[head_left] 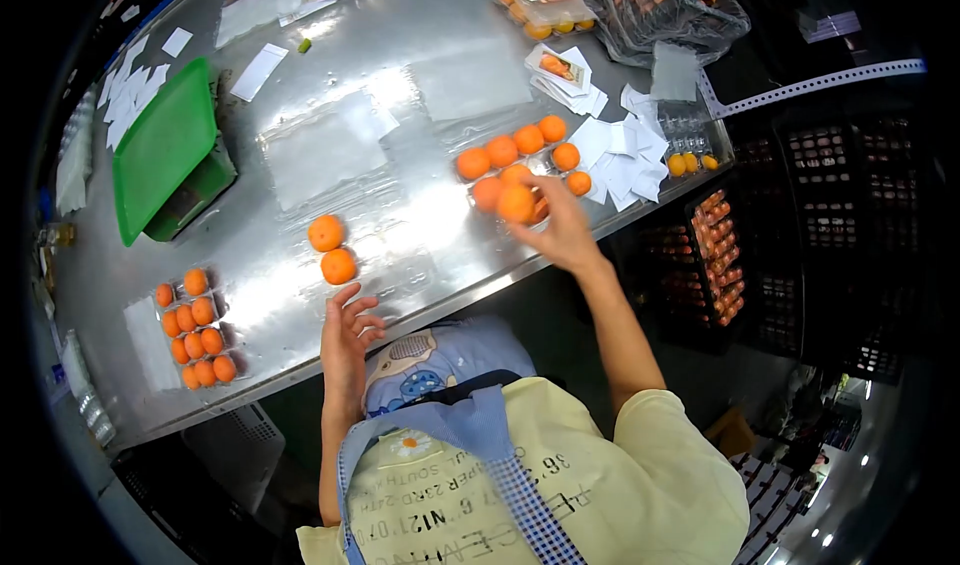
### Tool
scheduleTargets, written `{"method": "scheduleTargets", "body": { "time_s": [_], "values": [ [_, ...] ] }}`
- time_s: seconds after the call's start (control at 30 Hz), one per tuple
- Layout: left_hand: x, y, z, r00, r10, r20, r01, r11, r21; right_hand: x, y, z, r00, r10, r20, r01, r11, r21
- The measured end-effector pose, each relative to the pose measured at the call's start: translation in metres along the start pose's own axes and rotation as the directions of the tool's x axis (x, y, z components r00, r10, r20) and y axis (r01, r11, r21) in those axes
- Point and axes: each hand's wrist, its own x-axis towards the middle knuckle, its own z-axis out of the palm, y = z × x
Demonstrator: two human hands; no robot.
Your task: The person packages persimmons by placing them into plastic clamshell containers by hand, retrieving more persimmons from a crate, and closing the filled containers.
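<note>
My right hand pinches an orange over a group of oranges at the right of the metal table. These sit in a clear plastic tray, some in a row along its far side. The held orange partly covers others beneath it. My left hand is at the table's front edge, fingers apart and holding nothing. Just beyond its fingertips, two oranges sit in the left end of another clear tray, which is hard to make out against the shiny metal.
A filled tray of oranges stands at the front left, near a green bin lid. Loose white cards lie at the right, beside a small stack of picture labels. Packed fruit and a plastic-lined crate are at the back right.
</note>
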Motion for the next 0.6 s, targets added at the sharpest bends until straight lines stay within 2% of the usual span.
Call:
{"method": "scheduleTargets", "body": {
  "time_s": [0.03,0.07,0.13,0.37,0.47,0.6],
  "values": [
    [0.003,-0.006,0.01,1.0,-0.003,-0.022,0.003,1.0,-0.026,0.005,0.013,-0.017,0.999,0.038,0.007,-0.037,0.997,-0.072],
    [0.006,-0.013,0.018,1.0,-0.005,-0.017,0.005,0.999,-0.031,0.01,0.032,-0.027,0.997,-0.067,-0.032,0.061,0.986,-0.154],
    [0.013,-0.026,0.036,1.0,-0.002,-0.014,0.001,0.999,-0.044,0.02,0.067,-0.042,0.999,-0.041,0.029,0.047,0.977,-0.206],
    [0.02,-0.044,0.098,0.999,0.01,-0.053,-0.013,0.998,-0.063,0.057,0.108,-0.054,0.943,-0.245,0.226,0.295,0.93,-0.219],
    [0.021,-0.045,0.109,0.995,0.028,-0.096,-0.034,0.998,-0.058,0.066,0.118,-0.05,0.925,-0.219,0.309,0.29,0.935,-0.205],
    [0.027,-0.043,0.119,0.991,0.024,-0.13,-0.03,0.999,-0.039,0.072,0.118,-0.051,0.907,-0.28,0.315,0.355,0.911,-0.212]
  ]
}}
